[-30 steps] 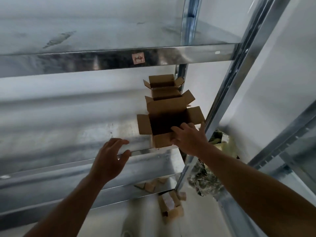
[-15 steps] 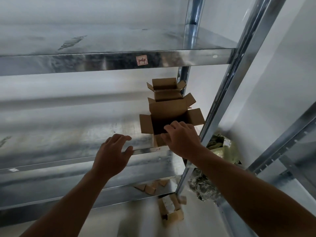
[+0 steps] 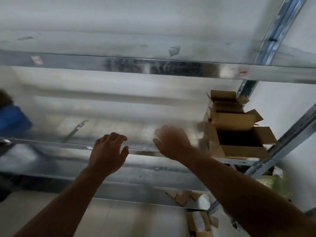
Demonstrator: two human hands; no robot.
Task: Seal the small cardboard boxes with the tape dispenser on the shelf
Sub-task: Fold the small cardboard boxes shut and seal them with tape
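Landmark: front box, nearest of three small open cardboard boxes, flaps up, at the right end of the shelf, beside the upright post.
Other boxes: second box directly behind the front box; third box behind that; all unsealed.
Left hand: grip released, fingers loosely curled, holding nothing; well left of the front box.
Right hand: blurred; grip appears released and empty; near the front box's left side, apart from it.
Tape dispenser: not identifiable; a blurred blue object far left of the front box may be it.
Step in hand (judged): reaching for the dispenser.
Technique: one hand should fold and pin the front box's flaps flat before tape runs along the seam.
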